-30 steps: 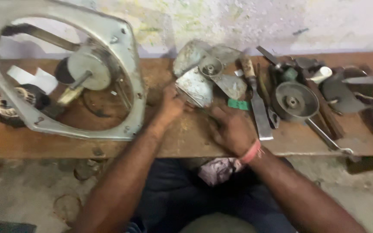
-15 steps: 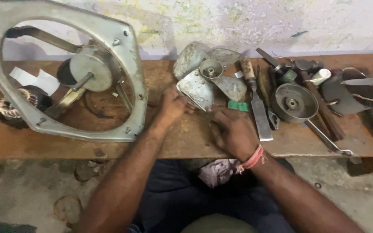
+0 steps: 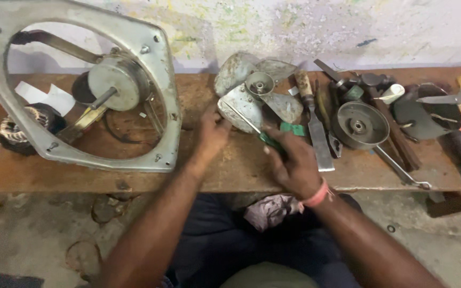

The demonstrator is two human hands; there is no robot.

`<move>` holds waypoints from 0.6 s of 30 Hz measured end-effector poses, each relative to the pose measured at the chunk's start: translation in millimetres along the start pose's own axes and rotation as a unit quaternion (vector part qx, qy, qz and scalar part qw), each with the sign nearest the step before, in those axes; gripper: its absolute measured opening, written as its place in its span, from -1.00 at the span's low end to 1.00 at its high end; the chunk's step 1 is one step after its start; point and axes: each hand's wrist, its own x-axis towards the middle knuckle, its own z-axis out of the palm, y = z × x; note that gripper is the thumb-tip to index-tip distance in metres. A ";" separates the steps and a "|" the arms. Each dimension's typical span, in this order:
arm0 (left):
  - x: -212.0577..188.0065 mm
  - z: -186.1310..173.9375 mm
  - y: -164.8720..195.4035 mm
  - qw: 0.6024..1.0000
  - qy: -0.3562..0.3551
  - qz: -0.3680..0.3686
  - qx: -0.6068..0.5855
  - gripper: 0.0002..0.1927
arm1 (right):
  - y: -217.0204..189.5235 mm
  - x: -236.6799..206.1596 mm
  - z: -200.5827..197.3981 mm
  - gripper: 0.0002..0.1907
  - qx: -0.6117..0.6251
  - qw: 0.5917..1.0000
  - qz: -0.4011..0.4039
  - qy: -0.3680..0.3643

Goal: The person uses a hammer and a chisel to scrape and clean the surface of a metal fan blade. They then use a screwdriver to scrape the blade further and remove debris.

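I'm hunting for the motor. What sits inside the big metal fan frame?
Inside the fan frame a round grey motor with its shaft sits on flat struts. What lies behind the motor is hidden.

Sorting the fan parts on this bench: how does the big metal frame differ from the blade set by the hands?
The fan frame stands propped upright, untouched; the fan blade set lies flat, with the left hand touching it. The frame is far larger and holds a motor; the blade set has only a small hub. Both are worn grey metal.
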 end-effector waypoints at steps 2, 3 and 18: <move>-26.0 -1.6 13.7 0.965 0.117 0.122 0.198 -0.73 | 0.0 -9.8 -9.2 -0.65 0.021 1.000 -0.015 -0.007; -39.6 -0.8 22.2 0.970 0.132 0.126 0.163 -0.75 | 0.3 -13.6 -12.8 -0.69 0.014 1.000 -0.019 -0.020; -44.5 9.7 85.2 0.958 0.128 0.224 0.126 -0.69 | 18.8 -47.3 -17.2 -0.73 0.166 0.961 0.159 0.152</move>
